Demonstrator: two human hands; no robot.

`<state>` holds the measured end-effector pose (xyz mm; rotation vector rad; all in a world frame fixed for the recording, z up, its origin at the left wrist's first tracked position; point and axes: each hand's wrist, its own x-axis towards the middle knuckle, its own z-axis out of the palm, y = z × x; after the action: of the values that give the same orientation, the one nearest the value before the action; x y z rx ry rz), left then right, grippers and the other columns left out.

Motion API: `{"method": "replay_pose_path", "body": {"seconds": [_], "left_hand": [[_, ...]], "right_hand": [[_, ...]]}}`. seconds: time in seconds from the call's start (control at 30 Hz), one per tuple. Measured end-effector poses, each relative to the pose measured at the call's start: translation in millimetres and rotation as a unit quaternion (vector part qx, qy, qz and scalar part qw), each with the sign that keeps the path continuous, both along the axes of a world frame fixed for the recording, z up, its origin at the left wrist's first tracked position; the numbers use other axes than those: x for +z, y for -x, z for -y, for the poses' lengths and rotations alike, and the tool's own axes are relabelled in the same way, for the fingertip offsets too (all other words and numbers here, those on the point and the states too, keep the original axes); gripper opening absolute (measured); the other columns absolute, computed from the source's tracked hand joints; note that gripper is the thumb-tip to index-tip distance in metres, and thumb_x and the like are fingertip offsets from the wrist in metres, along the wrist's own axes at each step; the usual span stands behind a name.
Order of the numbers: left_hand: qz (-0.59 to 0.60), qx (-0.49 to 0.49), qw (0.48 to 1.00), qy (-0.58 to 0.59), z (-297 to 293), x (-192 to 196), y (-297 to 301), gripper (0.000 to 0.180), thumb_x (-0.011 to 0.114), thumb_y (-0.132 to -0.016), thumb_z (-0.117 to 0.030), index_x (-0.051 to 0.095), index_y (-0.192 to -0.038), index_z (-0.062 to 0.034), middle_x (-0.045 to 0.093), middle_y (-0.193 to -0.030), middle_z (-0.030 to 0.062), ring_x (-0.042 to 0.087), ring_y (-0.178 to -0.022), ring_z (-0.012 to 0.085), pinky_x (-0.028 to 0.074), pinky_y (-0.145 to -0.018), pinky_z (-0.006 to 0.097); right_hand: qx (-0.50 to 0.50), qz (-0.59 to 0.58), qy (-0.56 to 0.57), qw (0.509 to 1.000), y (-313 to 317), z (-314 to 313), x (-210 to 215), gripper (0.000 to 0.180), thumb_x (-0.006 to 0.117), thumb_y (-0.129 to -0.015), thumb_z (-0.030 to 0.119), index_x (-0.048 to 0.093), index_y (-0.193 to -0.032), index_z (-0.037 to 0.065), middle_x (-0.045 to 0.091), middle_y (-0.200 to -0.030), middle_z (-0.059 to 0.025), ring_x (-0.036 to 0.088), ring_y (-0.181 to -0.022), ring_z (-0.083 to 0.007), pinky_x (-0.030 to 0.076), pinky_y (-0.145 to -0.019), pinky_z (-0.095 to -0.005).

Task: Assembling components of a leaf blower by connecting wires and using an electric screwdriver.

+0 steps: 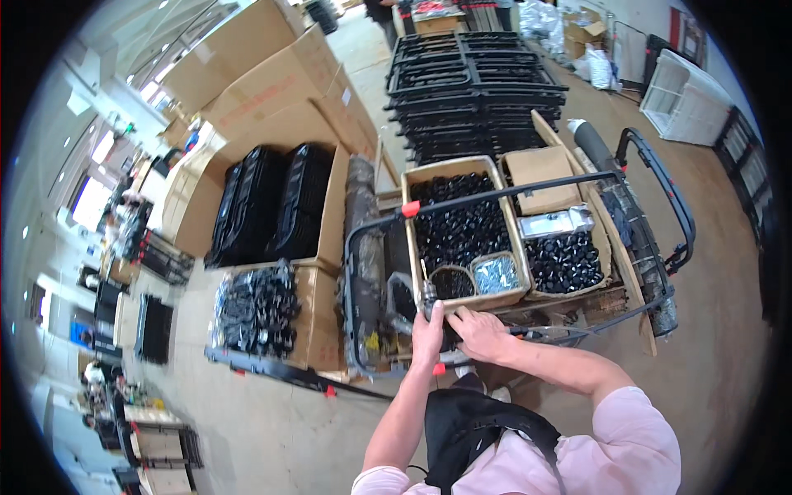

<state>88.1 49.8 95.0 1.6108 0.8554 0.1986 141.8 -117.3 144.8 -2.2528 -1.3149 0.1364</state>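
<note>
My left hand (pixel 426 337) is closed round the lower part of an upright tool with a slim tip (pixel 426 285), which looks like a power screwdriver. It sits at the near left corner of a large tan bin (pixel 516 247) of black plastic parts (pixel 462 214). Just to the right, my right hand (pixel 478 333) has its fingers bent down by the bin's near edge; what they grip, if anything, is hidden. A black tubular frame (pixel 495 195) with red clips spans the bins and loops round both hands. Small tubs of dark screws (pixel 452 283) and silver screws (pixel 497 273) stand inside the bin.
A second box of black caps (pixel 565 262) stands at right, beside a wooden plank (pixel 615 219). Stacked black frames (pixel 474 95) rise beyond. At left are a carton of black panels (pixel 272 202) and bagged black parts (pixel 257 309) on a box.
</note>
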Motion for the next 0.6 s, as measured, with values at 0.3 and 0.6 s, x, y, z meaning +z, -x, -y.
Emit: {"method": "replay_pose_path", "body": {"seconds": [0.3,0.6], "left_hand": [[0.031,0.085,0.996,0.004,86,0,221,0.039,0.069,-0.102,-0.038,0.064,-0.101,0.0006,0.065,-0.085,0.0084,0.058,-0.079,0.0167,0.050,-0.074,0.038],[-0.027,0.061,0.997,0.031,76,-62,272,0.041,0.071,-0.101,-0.040,0.066,-0.097,0.0008,0.064,-0.080,0.0076,0.057,-0.075,0.0168,0.050,-0.071,0.038]], "right_hand": [[0.130,-0.086,-0.010,0.988,163,63,-14,0.073,0.081,-0.075,0.019,0.052,-0.139,0.001,0.061,-0.103,-0.0189,0.069,-0.093,-0.0391,0.058,-0.080,-0.0492],[0.073,-0.159,0.145,0.974,233,51,-73,0.076,0.079,-0.078,0.021,0.046,-0.143,0.000,0.066,-0.113,-0.0250,0.070,-0.101,-0.0459,0.059,-0.089,-0.0524]]}}
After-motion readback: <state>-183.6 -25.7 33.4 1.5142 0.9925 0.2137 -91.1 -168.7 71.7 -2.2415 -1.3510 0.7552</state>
